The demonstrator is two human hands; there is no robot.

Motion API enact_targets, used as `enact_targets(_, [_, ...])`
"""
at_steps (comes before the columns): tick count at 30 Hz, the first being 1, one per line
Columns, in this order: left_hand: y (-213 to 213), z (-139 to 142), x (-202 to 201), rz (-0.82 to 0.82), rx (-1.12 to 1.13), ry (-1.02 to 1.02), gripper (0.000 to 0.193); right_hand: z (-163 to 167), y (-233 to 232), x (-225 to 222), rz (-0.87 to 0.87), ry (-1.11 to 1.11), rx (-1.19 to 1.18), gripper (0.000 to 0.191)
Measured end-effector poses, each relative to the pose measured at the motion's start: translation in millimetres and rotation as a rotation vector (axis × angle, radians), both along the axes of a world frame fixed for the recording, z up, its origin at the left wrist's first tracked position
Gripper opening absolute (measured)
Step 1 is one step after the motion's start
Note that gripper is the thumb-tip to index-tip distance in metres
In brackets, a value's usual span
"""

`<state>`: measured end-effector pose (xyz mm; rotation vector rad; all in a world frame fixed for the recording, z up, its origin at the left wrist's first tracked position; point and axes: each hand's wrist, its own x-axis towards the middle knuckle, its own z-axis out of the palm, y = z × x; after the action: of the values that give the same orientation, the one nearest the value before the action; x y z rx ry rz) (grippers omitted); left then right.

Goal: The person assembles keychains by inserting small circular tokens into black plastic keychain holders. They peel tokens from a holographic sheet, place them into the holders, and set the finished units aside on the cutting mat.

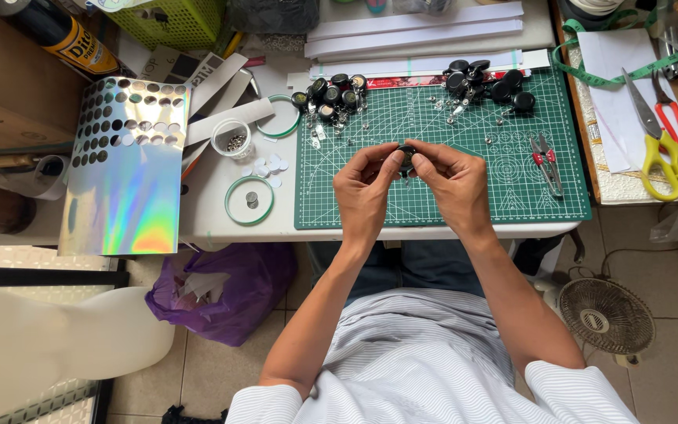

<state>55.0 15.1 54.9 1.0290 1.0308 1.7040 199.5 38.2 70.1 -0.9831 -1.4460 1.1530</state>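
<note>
Both hands meet over the green mat (441, 196), the left hand (364, 191) and right hand (455, 182) pinching one small black round piece (406, 155) between their fingertips. It looks like a badge reel, though fingers hide most of it. More black pieces (490, 81) lie heaped at the mat's far edge.

Green cutting mat (433, 196) on white table (205, 212). Holographic sheet (123, 169) with punched round holes lies at table's left edge; small clear cup (231, 137) and two green rings (249, 200) just beside it. Yellow-handled scissors (665, 145) and green measuring tape (614, 74) to the right. Red-handled snips (547, 161) on mat. Purple bag (225, 290) and small fan (606, 314) on floor.
</note>
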Motion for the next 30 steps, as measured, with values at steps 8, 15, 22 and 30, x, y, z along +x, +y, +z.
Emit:
enact_targets(8, [0.0, 2.1, -1.9, -0.023, -0.017, -0.072, 0.023, 0.0, 2.3, -1.5, 0.065, -0.01, -0.02, 0.029])
enact_targets(15, [-0.3, -7.7, -3.0, -0.017, 0.012, -0.043, 0.024, -2.4, 4.1, -2.9, 0.08, 0.079, -0.064, 0.034])
enact_targets(22, [-5.8, -7.4, -4.2, 0.003, 0.07, 0.007, 0.027, 2.3, 2.7, 2.3, 0.1, 0.046, -0.057, 0.032])
enact_targets(30, [-8.4, -3.8, -3.2, -0.049, 0.038, -0.114, 0.031, -3.3, 1.2, -3.0, 0.083, 0.138, -0.051, 0.029])
